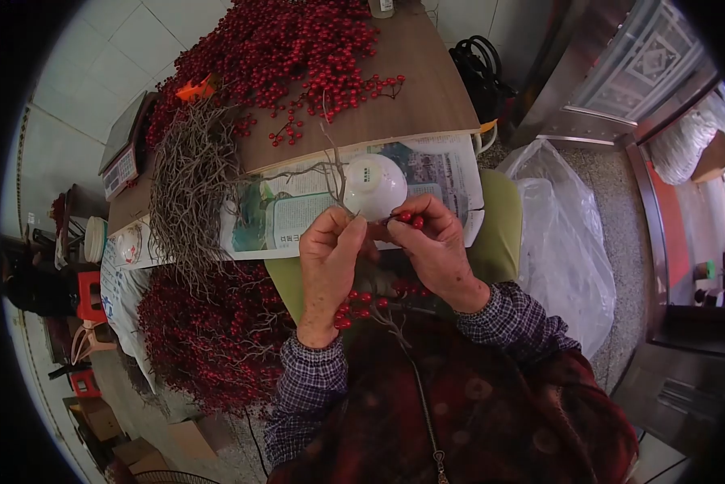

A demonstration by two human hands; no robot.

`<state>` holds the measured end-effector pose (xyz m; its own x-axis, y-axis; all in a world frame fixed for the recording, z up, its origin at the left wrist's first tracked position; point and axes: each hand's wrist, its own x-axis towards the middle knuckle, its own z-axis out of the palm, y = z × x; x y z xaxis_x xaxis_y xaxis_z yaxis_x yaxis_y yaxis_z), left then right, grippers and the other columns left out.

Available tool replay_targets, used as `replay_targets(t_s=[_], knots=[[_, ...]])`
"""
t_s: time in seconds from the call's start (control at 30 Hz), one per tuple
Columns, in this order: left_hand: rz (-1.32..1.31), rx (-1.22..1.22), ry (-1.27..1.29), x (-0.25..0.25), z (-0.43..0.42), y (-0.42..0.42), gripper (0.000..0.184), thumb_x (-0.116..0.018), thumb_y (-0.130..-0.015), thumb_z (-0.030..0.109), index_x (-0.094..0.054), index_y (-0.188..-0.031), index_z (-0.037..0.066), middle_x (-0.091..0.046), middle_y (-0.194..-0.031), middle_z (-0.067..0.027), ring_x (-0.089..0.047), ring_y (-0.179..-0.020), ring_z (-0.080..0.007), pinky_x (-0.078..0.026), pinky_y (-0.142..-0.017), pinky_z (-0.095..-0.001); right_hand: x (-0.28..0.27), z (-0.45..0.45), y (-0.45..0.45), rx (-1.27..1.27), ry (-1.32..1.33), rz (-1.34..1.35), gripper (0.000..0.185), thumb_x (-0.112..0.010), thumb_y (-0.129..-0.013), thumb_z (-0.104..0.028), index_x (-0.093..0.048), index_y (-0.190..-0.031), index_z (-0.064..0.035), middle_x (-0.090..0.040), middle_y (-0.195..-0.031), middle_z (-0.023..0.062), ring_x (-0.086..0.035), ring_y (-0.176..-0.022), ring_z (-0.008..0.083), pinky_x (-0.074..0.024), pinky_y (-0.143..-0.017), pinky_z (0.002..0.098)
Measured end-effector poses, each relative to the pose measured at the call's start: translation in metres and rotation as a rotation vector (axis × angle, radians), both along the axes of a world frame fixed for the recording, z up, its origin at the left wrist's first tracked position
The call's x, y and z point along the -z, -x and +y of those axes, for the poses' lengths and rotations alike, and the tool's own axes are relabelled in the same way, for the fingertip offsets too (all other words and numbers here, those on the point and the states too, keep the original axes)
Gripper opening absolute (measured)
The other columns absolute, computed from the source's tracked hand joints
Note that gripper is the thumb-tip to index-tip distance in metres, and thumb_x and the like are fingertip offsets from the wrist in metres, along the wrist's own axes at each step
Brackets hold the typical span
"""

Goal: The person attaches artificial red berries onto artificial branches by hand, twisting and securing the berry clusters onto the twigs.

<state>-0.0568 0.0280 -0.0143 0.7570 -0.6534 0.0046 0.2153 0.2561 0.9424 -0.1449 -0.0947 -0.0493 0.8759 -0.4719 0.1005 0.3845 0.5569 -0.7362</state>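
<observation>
My left hand is closed, thumb against fingers, on the lower end of a bare brown twig that forks upward and to the left. Close beside it, my right hand pinches a small sprig of red berries; its stem is mostly hidden by the fingers. Just beyond both fingertips, an upturned white bowl rests on the newspaper. A branch with red berries lies below my hands, against my jacket.
A large heap of red berry branches covers the far table. Left of the newspaper lies a bundle of bare twigs, near a scale. More berry branches stand below. Clear plastic bags lie at right.
</observation>
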Motion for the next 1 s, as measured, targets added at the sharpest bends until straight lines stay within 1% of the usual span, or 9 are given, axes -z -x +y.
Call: replay_targets(t_s=[0.03,0.17,0.23,0.47,0.67,0.73,0.87,0.93,1.0], knots=[[-0.039,-0.004,-0.013,0.001,0.001,0.0,0.018,-0.057,-0.094,0.007,-0.051,-0.077,0.005,-0.061,-0.071,-0.0009,-0.057,-0.059,-0.0054,-0.047,-0.056,-0.0198,0.0,0.0,0.0,-0.003,-0.003,-0.002,0.015,-0.062,-0.088,0.003,-0.057,-0.102,-0.001,-0.061,-0.097,0.0015,-0.059,-0.092,0.0086,-0.0509,-0.084,0.0243],[-0.064,-0.027,-0.035,-0.001,0.0,0.003,0.017,-0.058,-0.094,0.006,-0.051,-0.078,0.005,-0.061,-0.072,-0.0007,-0.058,-0.061,-0.0054,-0.047,-0.056,-0.0193,0.002,0.001,-0.001,-0.007,0.028,0.004,0.016,-0.062,-0.088,0.003,-0.058,-0.102,-0.0014,-0.061,-0.096,0.0003,-0.058,-0.089,0.0064,-0.0504,-0.082,0.0226],[-0.058,-0.061,-0.061,-0.005,-0.001,0.005,0.02,-0.058,-0.093,0.008,-0.049,-0.076,0.005,-0.06,-0.069,-0.0014,-0.055,-0.059,-0.0072,-0.045,-0.057,-0.0208,0.001,0.001,-0.002,0.006,0.026,0.021,0.016,-0.063,-0.087,0.003,-0.059,-0.102,-0.0017,-0.061,-0.096,-0.0005,-0.058,-0.087,0.0052,-0.05,-0.081,0.0213],[-0.072,-0.064,-0.039,0.001,-0.002,0.005,0.019,-0.058,-0.093,0.007,-0.051,-0.077,0.005,-0.06,-0.069,-0.001,-0.055,-0.059,-0.0064,-0.045,-0.057,-0.0203,0.002,0.0,-0.003,0.003,0.009,0.027,0.017,-0.063,-0.087,0.003,-0.06,-0.103,-0.0018,-0.062,-0.097,0.0,-0.058,-0.088,0.0056,-0.0505,-0.08,0.0216],[-0.178,-0.09,-0.09,0.002,-0.002,0.007,0.017,-0.057,-0.094,0.006,-0.052,-0.078,0.004,-0.061,-0.072,-0.0008,-0.055,-0.063,-0.0048,-0.043,-0.059,-0.0185,0.001,0.002,-0.004,0.011,-0.014,0.035,0.017,-0.063,-0.087,0.003,-0.059,-0.103,-0.0019,-0.063,-0.098,0.0012,-0.059,-0.088,0.006,-0.0511,-0.08,0.0217],[-0.233,-0.085,-0.078,0.006,-0.002,0.007,0.017,-0.057,-0.094,0.007,-0.052,-0.078,0.003,-0.062,-0.073,-0.0012,-0.056,-0.065,-0.0048,-0.043,-0.061,-0.0185,0.002,0.001,-0.004,0.012,0.008,0.04,0.014,-0.056,-0.09,0.005,-0.057,-0.101,-0.0035,-0.059,-0.095,0.0021,-0.061,-0.089,0.0104,-0.0544,-0.084,0.0294],[-0.243,-0.067,-0.101,0.004,0.001,0.005,0.017,-0.056,-0.094,0.007,-0.053,-0.079,0.003,-0.063,-0.074,-0.0016,-0.056,-0.065,-0.0049,-0.043,-0.061,-0.0188,0.007,0.0,-0.003,-0.008,0.035,0.043,0.015,-0.056,-0.09,0.006,-0.057,-0.102,-0.0028,-0.06,-0.097,0.003,-0.062,-0.09,0.0115,-0.0542,-0.084,0.0297],[-0.238,-0.044,-0.102,0.004,0.001,0.003,0.017,-0.056,-0.095,0.008,-0.053,-0.079,0.003,-0.063,-0.075,-0.0016,-0.056,-0.065,-0.0049,-0.043,-0.061,-0.0187,0.005,0.001,-0.004,0.027,0.01,0.055,0.016,-0.063,-0.087,0.004,-0.059,-0.101,-0.0022,-0.062,-0.094,0.0003,-0.059,-0.085,0.0053,-0.0502,-0.076,0.02],[-0.23,-0.03,-0.108,0.001,0.002,0.002,0.016,-0.056,-0.095,0.007,-0.053,-0.08,0.003,-0.063,-0.076,-0.0015,-0.057,-0.066,-0.005,-0.044,-0.061,-0.0187,0.003,0.0,-0.003,0.018,0.015,0.049,0.016,-0.063,-0.087,0.004,-0.059,-0.101,-0.0022,-0.062,-0.094,0.0003,-0.059,-0.085,0.0054,-0.0501,-0.076,0.02]])
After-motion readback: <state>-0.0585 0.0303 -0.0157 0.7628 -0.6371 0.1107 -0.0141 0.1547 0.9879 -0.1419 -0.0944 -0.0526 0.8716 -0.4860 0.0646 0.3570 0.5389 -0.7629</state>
